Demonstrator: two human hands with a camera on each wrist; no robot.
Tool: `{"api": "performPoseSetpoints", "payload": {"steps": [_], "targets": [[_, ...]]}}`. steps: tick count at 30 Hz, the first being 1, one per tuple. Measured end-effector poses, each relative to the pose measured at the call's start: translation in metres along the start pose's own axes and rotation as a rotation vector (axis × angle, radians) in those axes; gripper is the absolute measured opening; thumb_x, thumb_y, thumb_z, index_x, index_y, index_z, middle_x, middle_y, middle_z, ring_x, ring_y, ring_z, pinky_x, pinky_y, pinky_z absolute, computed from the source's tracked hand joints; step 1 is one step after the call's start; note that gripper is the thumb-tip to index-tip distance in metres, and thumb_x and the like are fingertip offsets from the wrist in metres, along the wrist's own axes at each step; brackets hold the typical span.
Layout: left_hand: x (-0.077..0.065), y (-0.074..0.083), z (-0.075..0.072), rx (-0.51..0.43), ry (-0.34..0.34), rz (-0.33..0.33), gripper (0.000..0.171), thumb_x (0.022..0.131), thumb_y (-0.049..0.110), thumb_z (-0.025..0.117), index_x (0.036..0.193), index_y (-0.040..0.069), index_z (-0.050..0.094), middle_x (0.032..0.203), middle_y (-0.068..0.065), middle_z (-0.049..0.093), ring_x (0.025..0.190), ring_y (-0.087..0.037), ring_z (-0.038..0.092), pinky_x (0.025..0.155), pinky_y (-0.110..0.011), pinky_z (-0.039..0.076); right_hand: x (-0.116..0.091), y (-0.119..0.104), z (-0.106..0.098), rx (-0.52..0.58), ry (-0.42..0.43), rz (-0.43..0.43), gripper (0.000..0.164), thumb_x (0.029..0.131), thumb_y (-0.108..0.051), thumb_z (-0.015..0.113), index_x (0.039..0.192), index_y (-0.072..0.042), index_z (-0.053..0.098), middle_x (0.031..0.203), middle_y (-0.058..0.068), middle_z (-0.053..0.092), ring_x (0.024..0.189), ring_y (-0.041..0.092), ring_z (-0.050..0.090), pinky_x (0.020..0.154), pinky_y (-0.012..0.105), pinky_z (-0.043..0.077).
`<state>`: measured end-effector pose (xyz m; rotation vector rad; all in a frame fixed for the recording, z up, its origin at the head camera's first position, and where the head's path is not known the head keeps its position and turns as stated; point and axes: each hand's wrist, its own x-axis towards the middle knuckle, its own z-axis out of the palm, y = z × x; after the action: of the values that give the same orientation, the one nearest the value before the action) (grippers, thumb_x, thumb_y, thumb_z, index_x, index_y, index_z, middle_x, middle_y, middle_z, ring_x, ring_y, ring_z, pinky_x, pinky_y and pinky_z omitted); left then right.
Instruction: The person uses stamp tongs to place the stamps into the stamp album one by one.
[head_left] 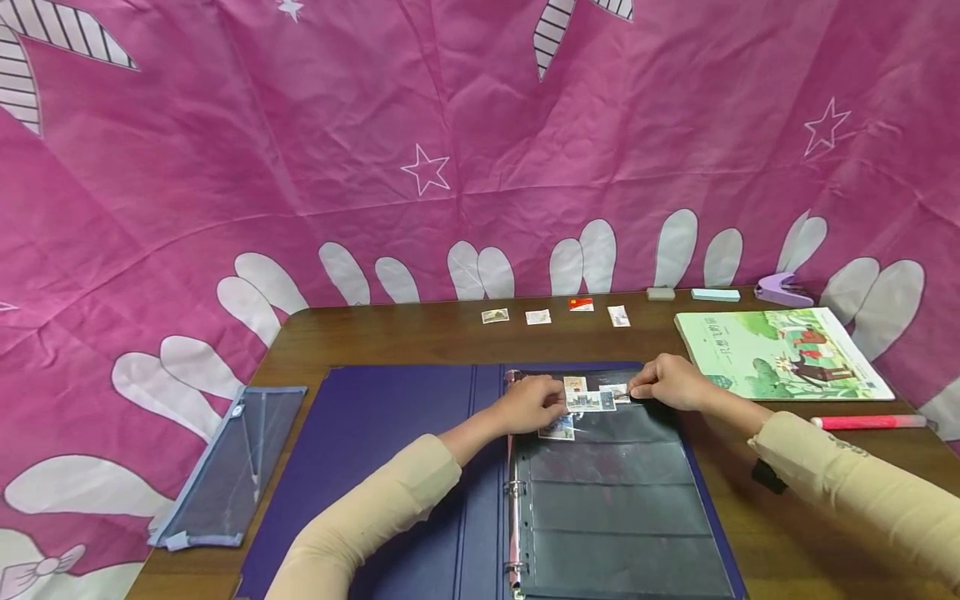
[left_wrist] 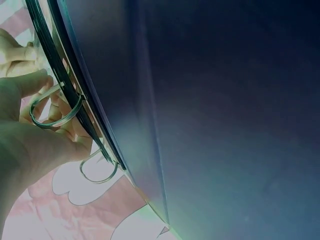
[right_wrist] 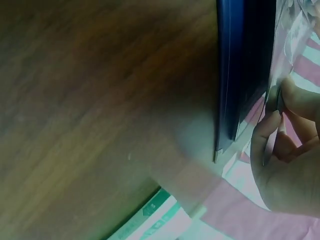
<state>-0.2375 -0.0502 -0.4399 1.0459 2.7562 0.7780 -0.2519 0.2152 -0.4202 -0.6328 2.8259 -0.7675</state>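
binder (head_left: 390, 450): bottom cut off, head view | sleeves (head_left: 375, 508): cut off likewise | stamps (head_left: 591, 402): print too small to read | thin item (right_wrist: 270, 146) in right fingers (right_wrist: 300, 100): partly hidden, blurred

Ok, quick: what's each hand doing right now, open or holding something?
Left hand: fingers bent beside the stamps; can't tell whether it grips anything.
Right hand: closed, pinching a thin item, possibly tweezers.

A creased magenta fabric backdrop (head_left: 510, 117), printed with white star outlines (head_left: 426, 169) and rounded, pale ear-like shapes (head_left: 598, 257), spans ten to two o'clock behind a brown wooden table (head_left: 405, 335). In the dim right wrist view, its grain (right_wrist: 100, 100) appears to run diagonally.
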Motion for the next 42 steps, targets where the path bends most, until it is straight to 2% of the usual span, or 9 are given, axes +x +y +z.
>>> {"api": "performPoseSetpoints", "payload": {"steps": [6,17,24,29,33,42], "targets": [[0.001,0.001,0.001,0.003,0.009,-0.008,0.012,0.086,0.019,0.064,0.077,0.013,0.060,0.070,0.005,0.046,0.063,-0.005,0.041,0.058,-0.018,0.029,0.000,0.002,-0.003,-0.014,-0.049,-0.032,0.008,0.078,-0.015,0.070,0.081,-0.010,0.076,0.084,0.005,0.074,0.080,0.009,0.063,0.070,0.026,0.047],[0.001,0.002,0.000,-0.007,-0.017,-0.031,0.014,0.088,0.020,0.062,0.077,0.013,0.059,0.071,0.006,0.047,0.063,-0.005,0.041,0.061,-0.018,0.030,0.002,0.005,-0.015,0.048,-0.189,-0.028,0.009,0.076,-0.014,0.072,0.081,-0.007,0.076,0.087,0.008,0.074,0.082,0.005,0.060,0.072,0.021,0.047],[0.001,0.003,0.000,-0.014,-0.028,-0.036,0.013,0.089,0.020,0.061,0.078,0.013,0.060,0.072,0.006,0.049,0.064,-0.004,0.042,0.062,-0.018,0.030,0.010,0.015,-0.023,0.144,-0.354,-0.070,0.010,0.076,-0.010,0.071,0.078,-0.001,0.074,0.082,0.007,0.071,0.075,-0.003,0.055,0.071,0.016,0.045],[0.001,0.003,-0.001,-0.009,-0.022,-0.032,0.013,0.088,0.020,0.061,0.078,0.013,0.060,0.073,0.006,0.050,0.064,-0.004,0.043,0.062,-0.018,0.031,0.018,0.019,-0.026,0.195,-0.471,-0.125,0.010,0.075,-0.006,0.070,0.077,0.002,0.073,0.080,0.008,0.068,0.072,-0.004,0.052,0.067,0.015,0.044],[0.001,0.003,-0.001,-0.002,-0.022,-0.033,0.012,0.088,0.020,0.061,0.077,0.014,0.060,0.072,0.005,0.051,0.064,-0.004,0.043,0.062,-0.018,0.031,0.021,0.018,-0.028,0.192,-0.540,-0.145,0.010,0.075,-0.006,0.069,0.078,0.003,0.072,0.080,0.011,0.068,0.071,-0.003,0.051,0.066,0.015,0.043],[0.002,0.003,-0.003,-0.020,-0.029,-0.034,0.012,0.088,0.019,0.061,0.078,0.013,0.059,0.072,0.005,0.049,0.064,-0.005,0.043,0.061,-0.018,0.030,0.029,0.016,-0.030,0.197,-0.633,-0.186,0.010,0.075,-0.003,0.068,0.078,0.005,0.072,0.079,0.016,0.067,0.074,0.000,0.053,0.068,0.016,0.044]]}}
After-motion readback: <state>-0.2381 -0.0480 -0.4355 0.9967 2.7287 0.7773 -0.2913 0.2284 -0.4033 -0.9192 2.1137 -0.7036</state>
